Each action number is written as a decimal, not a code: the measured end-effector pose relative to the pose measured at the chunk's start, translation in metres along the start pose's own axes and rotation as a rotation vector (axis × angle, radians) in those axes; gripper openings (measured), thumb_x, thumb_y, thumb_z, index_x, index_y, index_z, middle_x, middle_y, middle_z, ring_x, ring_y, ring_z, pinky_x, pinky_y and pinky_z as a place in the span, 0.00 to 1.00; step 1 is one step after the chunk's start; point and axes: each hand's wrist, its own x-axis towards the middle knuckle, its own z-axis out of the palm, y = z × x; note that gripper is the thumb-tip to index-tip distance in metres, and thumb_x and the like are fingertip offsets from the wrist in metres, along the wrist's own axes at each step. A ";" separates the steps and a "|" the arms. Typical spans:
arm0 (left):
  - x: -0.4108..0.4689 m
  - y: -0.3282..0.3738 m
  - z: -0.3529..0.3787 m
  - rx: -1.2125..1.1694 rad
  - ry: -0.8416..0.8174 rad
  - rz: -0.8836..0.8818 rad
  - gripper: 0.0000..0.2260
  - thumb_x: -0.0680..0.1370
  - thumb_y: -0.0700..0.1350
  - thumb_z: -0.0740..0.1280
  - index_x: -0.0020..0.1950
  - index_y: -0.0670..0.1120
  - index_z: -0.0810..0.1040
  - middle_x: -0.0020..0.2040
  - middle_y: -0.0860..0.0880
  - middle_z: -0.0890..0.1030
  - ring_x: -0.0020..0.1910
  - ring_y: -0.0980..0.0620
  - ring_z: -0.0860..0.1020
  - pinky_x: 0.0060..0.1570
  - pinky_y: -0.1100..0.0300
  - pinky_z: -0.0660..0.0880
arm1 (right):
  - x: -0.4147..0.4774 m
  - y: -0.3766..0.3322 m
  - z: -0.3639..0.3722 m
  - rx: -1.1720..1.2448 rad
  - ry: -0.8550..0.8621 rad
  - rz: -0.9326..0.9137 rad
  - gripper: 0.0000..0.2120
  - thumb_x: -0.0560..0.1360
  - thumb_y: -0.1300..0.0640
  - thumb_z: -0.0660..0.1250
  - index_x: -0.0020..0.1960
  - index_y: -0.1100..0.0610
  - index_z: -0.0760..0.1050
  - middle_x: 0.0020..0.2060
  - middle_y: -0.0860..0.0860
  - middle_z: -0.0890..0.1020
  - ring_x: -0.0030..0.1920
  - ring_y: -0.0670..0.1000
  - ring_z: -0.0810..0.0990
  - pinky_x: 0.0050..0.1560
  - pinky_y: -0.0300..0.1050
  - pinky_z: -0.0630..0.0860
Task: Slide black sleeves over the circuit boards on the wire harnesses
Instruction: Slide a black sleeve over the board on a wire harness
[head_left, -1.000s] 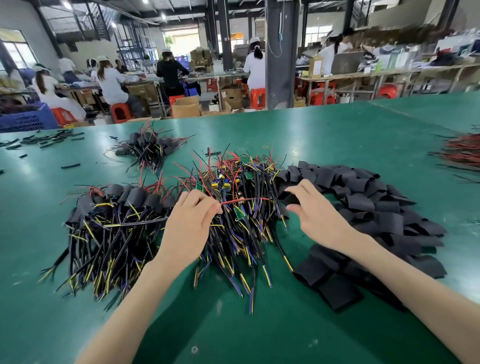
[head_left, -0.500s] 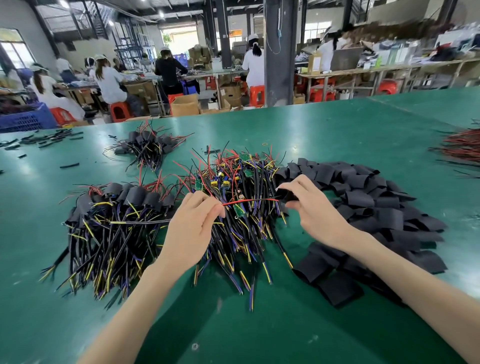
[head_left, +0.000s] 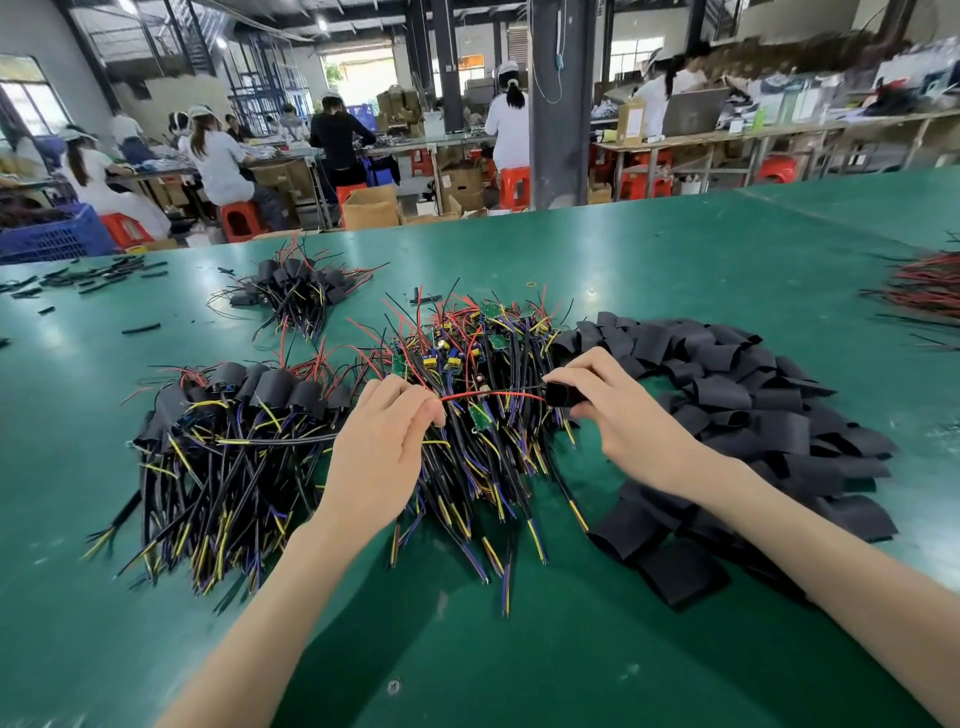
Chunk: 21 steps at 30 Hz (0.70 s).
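Observation:
My left hand (head_left: 382, 441) pinches a wire harness whose red wire (head_left: 488, 396) stretches rightward over the middle pile of bare harnesses with green circuit boards (head_left: 467, 358). My right hand (head_left: 618, 410) grips one black sleeve (head_left: 563, 393), and the red wire's end enters its open mouth. The board of the held harness is hidden under my left fingers. A large heap of loose black sleeves (head_left: 737, 410) lies under and behind my right hand. On the left sits a pile of sleeved harnesses (head_left: 228, 431).
A smaller bundle of sleeved harnesses (head_left: 296, 291) lies farther back on the green table (head_left: 649, 270). Black offcuts (head_left: 93, 278) are scattered at far left, and red and black wires (head_left: 924, 286) lie at the right edge. People work at benches beyond the table.
My right hand has lifted a black sleeve out of the heap and brought it to the end of the red wire. My left hand has kept its pinch and barely moved.

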 end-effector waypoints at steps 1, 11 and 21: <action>0.000 0.000 0.000 0.002 0.000 -0.004 0.14 0.81 0.43 0.55 0.42 0.42 0.78 0.41 0.49 0.74 0.43 0.47 0.69 0.47 0.57 0.65 | 0.000 0.000 0.000 -0.012 -0.001 -0.006 0.23 0.71 0.78 0.62 0.62 0.60 0.70 0.55 0.53 0.69 0.50 0.47 0.71 0.55 0.48 0.71; 0.001 0.003 -0.003 -0.031 0.040 -0.004 0.15 0.81 0.44 0.55 0.42 0.42 0.77 0.41 0.48 0.74 0.43 0.47 0.69 0.46 0.61 0.63 | 0.000 0.002 0.005 -0.021 0.029 0.098 0.19 0.74 0.73 0.61 0.64 0.65 0.69 0.54 0.57 0.70 0.49 0.58 0.74 0.55 0.49 0.70; -0.001 0.006 -0.001 -0.031 -0.001 -0.002 0.15 0.81 0.45 0.55 0.42 0.41 0.77 0.40 0.48 0.74 0.43 0.46 0.70 0.45 0.56 0.65 | 0.002 -0.010 0.001 0.134 0.034 0.192 0.15 0.76 0.69 0.62 0.62 0.63 0.71 0.50 0.54 0.70 0.49 0.51 0.71 0.54 0.40 0.66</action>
